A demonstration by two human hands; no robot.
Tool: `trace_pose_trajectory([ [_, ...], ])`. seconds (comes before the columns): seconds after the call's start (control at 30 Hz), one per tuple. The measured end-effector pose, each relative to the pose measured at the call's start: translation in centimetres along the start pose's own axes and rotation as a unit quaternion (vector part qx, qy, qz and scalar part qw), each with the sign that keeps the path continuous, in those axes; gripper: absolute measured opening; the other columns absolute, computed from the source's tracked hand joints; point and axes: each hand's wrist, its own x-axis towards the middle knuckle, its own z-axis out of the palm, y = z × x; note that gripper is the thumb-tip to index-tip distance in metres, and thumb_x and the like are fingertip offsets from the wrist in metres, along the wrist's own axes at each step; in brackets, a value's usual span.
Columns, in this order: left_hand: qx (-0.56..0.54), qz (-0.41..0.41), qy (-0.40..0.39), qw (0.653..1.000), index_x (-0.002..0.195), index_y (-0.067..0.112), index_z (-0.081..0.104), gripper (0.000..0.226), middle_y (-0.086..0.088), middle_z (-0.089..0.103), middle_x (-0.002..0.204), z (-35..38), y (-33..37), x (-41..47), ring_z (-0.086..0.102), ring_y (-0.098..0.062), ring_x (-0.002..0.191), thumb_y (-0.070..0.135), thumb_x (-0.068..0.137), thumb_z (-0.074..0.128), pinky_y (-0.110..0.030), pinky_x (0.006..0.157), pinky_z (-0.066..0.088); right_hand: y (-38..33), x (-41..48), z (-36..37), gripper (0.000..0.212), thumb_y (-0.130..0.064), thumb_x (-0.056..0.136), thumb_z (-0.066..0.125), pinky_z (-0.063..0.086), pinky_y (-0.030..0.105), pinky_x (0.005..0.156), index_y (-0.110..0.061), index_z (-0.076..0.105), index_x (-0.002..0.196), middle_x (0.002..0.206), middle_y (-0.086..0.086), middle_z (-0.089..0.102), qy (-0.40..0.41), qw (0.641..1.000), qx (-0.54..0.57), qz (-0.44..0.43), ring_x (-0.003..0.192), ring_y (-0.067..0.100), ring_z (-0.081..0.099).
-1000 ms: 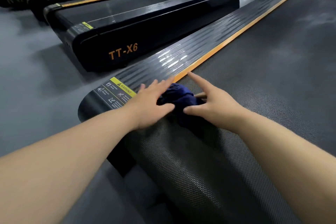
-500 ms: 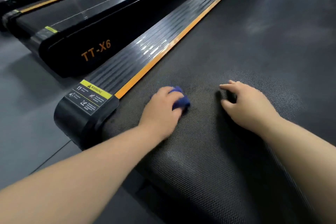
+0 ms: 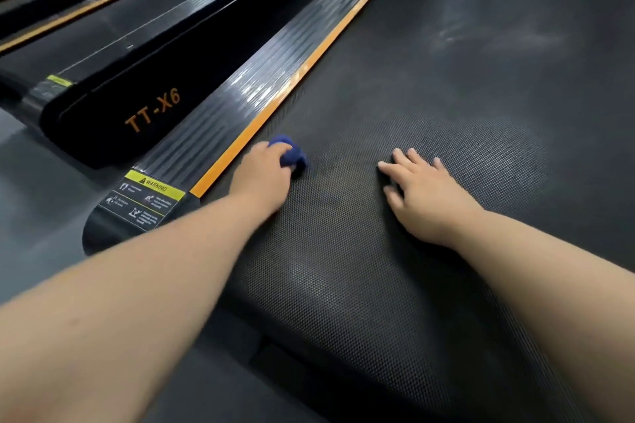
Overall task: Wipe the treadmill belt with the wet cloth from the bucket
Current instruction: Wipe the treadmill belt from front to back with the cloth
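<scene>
Wiping seems under way at the near left corner of the black dimpled treadmill belt (image 3: 378, 285). The left hand (image 3: 264, 175) grips the bunched dark blue cloth (image 3: 290, 156) against the belt, just beside the orange edge strip (image 3: 275, 113). At the cloth's three o'clock, the right hand (image 3: 426, 196) lies flat and open on the belt. The next move probably calls for a pressed sweep toward twelve o'clock, where pale smears show. At the left hand's eight o'clock, a yellow-and-black sticker (image 3: 147, 196) reads "WARNING". At ten o'clock, the neighbouring black treadmill (image 3: 103, 103) reads "TT-X6".
</scene>
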Motion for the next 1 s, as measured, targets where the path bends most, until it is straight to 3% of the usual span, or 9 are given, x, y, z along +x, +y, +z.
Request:
trace_pose_trajectory([
  [0.1, 0.023, 0.028, 0.003, 0.999, 0.111, 0.014, 0.063, 0.025, -0.010, 0.055, 0.117, 0.8, 1.7, -1.1, 0.052, -0.033, 0.109, 0.022, 0.089, 0.054, -0.039, 0.085, 0.043, 0.0, -0.8, -0.3, 0.049, -0.029, 0.100, 0.034, -0.001, 0.043, 0.117, -0.023, 0.027, 0.148, 0.160, 0.002, 0.009, -0.016, 0.999, 0.029, -0.008, 0.147, 0.019, 0.001],
  [0.23, 0.007, 0.250, -0.058, 0.966, 0.102, 0.013, 0.067, 0.023, -0.008, 0.061, 0.116, -0.8, 2.4, -8.0, 0.056, -0.031, 0.107, 0.019, 0.081, 0.058, -0.038, 0.085, 0.048, -0.3, -3.1, -0.1, 0.045, -0.029, 0.098, 0.039, 0.001, 0.042, 0.118, -0.026, 0.039, 0.143, 0.158, -0.001, 0.019, 0.034, 0.999, 0.039, 0.000, 0.147, 0.017, 0.005],
  [0.3, 0.038, 0.290, -0.071, 0.954, 0.100, 0.015, 0.069, 0.024, -0.006, 0.062, 0.118, -1.9, 1.6, -6.6, 0.058, -0.030, 0.107, 0.015, 0.079, 0.059, -0.036, 0.084, 0.048, -0.4, -3.6, -0.1, 0.045, -0.029, 0.098, 0.039, 0.002, 0.043, 0.118, -0.026, 0.040, 0.142, 0.158, -0.001, 0.020, 0.043, 0.998, 0.033, 0.010, 0.147, 0.017, 0.006],
  [0.5, 0.044, 0.059, -0.006, 0.997, 0.104, 0.014, 0.060, 0.020, -0.007, 0.056, 0.113, 0.4, 2.5, -0.6, 0.055, -0.029, 0.103, 0.027, 0.090, 0.054, -0.036, 0.079, 0.042, -0.8, -3.9, 0.6, 0.042, -0.026, 0.098, 0.034, 0.005, 0.041, 0.117, -0.018, 0.040, 0.140, 0.152, 0.007, 0.028, 0.058, 0.998, 0.002, -0.011, 0.143, 0.022, 0.016],
  [0.6, 0.017, 0.156, -0.018, 0.987, 0.100, 0.014, 0.060, 0.017, -0.006, 0.057, 0.112, 0.5, 3.3, -3.7, 0.055, -0.026, 0.104, 0.025, 0.087, 0.059, -0.034, 0.080, 0.041, -1.0, -3.7, 0.6, 0.043, -0.024, 0.098, 0.036, 0.006, 0.040, 0.117, -0.017, 0.040, 0.140, 0.150, 0.007, 0.030, 0.062, 0.998, 0.013, -0.008, 0.142, 0.021, 0.018],
  [0.67, 0.005, 0.275, -0.073, 0.959, 0.097, 0.014, 0.062, 0.016, -0.003, 0.058, 0.114, -0.7, 2.9, -6.0, 0.056, -0.023, 0.103, 0.021, 0.083, 0.065, -0.030, 0.079, 0.041, -0.8, -3.5, 0.5, 0.045, -0.024, 0.098, 0.037, 0.005, 0.039, 0.117, -0.018, 0.038, 0.142, 0.155, 0.006, 0.025, 0.056, 0.998, 0.021, -0.008, 0.145, 0.020, 0.014],
  [0.73, 0.024, 0.328, -0.114, 0.938, 0.102, 0.016, 0.063, 0.020, -0.001, 0.058, 0.117, -1.5, 2.1, -5.5, 0.057, -0.022, 0.105, 0.019, 0.083, 0.066, -0.029, 0.080, 0.043, -0.6, -3.5, 0.6, 0.046, -0.025, 0.098, 0.037, 0.004, 0.038, 0.117, -0.019, 0.036, 0.144, 0.157, 0.006, 0.021, 0.051, 0.998, 0.024, -0.012, 0.146, 0.019, 0.012],
  [0.9, 0.023, 0.178, -0.051, 0.982, 0.137, 0.033, 0.042, 0.054, -0.002, 0.052, 0.130, 0.1, 1.9, 0.2, 0.050, -0.023, 0.119, 0.020, 0.087, 0.059, -0.033, 0.093, 0.041, -0.3, -3.7, 1.3, 0.047, -0.028, 0.098, 0.036, 0.004, 0.035, 0.118, -0.020, 0.034, 0.144, 0.158, 0.005, 0.020, 0.066, 0.997, 0.016, -0.021, 0.146, 0.018, 0.011],
  [1.0, -0.005, 0.165, -0.032, 0.986, 0.131, 0.027, 0.054, 0.041, 0.004, 0.047, 0.139, 1.6, 2.6, 1.4, 0.044, -0.016, 0.128, 0.025, 0.090, 0.058, -0.024, 0.102, 0.031, -0.3, -3.6, 1.5, 0.047, -0.027, 0.096, 0.037, 0.006, 0.036, 0.118, -0.019, 0.037, 0.142, 0.157, 0.006, 0.022, 0.079, 0.997, 0.011, -0.024, 0.146, 0.019, 0.013],
])
